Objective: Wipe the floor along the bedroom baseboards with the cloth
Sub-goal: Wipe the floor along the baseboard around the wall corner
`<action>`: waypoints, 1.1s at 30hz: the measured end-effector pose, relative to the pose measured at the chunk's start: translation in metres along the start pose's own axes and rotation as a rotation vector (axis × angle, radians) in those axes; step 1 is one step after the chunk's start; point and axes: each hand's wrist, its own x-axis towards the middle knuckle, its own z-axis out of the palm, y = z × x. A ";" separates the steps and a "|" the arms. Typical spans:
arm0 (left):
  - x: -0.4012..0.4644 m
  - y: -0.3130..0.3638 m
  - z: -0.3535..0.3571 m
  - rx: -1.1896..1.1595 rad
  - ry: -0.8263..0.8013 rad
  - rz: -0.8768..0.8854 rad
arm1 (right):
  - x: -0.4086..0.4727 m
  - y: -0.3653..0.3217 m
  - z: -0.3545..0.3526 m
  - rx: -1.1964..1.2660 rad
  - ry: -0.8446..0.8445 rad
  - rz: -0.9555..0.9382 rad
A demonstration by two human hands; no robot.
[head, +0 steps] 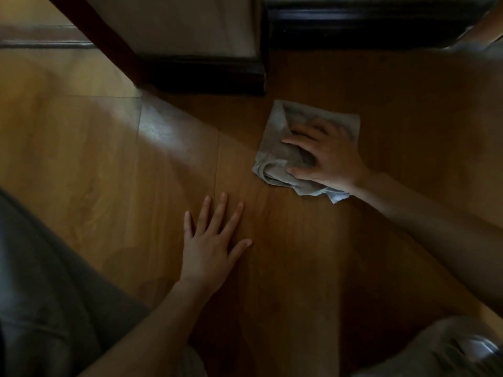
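No readable text, labels, brands, numbers or signs anywhere in view.

Floor: warm brown wood planks [272,268] run under me, seams showing.
Light: a pale streak [163,131] slants across the boards; elsewhere I see dimness.
Baseboard: dark moulding [353,25] lines the far edge.
Wall: a pale panel [177,23] stands above it.

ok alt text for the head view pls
A person's right hand presses a crumpled grey cloth onto a wooden floor near a dark baseboard. Their left hand rests flat on the floor.
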 end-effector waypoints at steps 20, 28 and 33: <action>0.001 -0.001 0.004 -0.008 0.027 0.008 | -0.014 -0.040 0.005 0.136 0.128 0.365; 0.000 -0.001 0.005 0.004 0.033 0.002 | -0.010 -0.046 0.005 0.369 0.227 0.443; 0.002 0.004 0.003 -0.041 0.040 -0.030 | 0.018 -0.044 -0.013 0.336 0.180 0.349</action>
